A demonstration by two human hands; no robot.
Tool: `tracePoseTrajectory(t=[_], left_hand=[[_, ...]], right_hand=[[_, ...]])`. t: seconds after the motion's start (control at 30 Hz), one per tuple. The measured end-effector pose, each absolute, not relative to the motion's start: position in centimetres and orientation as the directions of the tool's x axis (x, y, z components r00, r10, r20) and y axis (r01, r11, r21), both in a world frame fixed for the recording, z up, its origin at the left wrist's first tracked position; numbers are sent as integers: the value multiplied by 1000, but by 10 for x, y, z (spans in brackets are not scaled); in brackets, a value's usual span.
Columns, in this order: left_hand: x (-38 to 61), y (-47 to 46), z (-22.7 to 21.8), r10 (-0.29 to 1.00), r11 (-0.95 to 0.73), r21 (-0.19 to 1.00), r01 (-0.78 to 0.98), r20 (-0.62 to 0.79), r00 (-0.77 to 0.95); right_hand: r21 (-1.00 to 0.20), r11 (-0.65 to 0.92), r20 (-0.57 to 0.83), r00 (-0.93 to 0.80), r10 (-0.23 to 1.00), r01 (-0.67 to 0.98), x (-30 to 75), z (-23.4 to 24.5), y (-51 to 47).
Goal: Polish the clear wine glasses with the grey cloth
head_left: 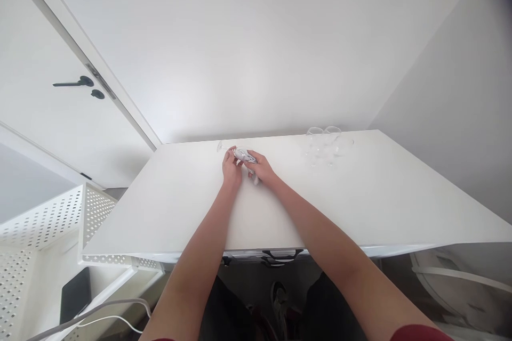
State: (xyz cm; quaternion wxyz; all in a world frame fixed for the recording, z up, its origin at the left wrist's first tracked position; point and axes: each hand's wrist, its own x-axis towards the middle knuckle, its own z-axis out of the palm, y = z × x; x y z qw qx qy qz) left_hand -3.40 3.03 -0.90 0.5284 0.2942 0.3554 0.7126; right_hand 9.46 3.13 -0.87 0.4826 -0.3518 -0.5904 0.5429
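– White table (360, 208) fills the middle of the picture, right? What is lowest down?
– Two bare arms come up from the bottom edge. Under the table's near edge are black handles (282, 256). At the lower left stands a white shelf with little holes (44, 218), and a pale cable (112, 311) runs below it.
– Where are the hands?
– Just above the middle, close together on the table. The left hand (232, 169) is curled round a clear glass (221, 146). It lies on its side, with its round foot pointing to the upper left. The right hand (264, 169) is closed on a small grey-white cloth (245, 157), pressed against the glass between both hands.
– Do the hands touch?
– I cannot tell; the cloth sits between them.
– What is farther back?
– More clear glasses (325, 144) stand together to the upper right of the hands, well apart from them, near the table's far edge. Behind is a plain white wall (256, 37). At the upper left is a white door (48, 117) with a black handle (74, 83).
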Motion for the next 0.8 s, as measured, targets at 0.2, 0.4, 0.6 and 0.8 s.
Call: tracePoseTrajectory(t=[0.2,0.4,0.6,0.8], left_hand=[[-36,30,-9,950,-214,800,-560,37,-310],[-38,29,-4,957,-280,741,-610,165,-238],[-34,32,-10,977,-165,795,-583,51,-208],[-30,26,-3,970,-222,838,-498,138,-200]], right_hand=[[-981,165,192,-339,921,-106,96,-6,29],[-938,-83,98,-490,866,-335,108,1,30],[-940,338,328,-349,878,-33,103,0,26],[-949,309,310,-356,882,-62,97,0,24]])
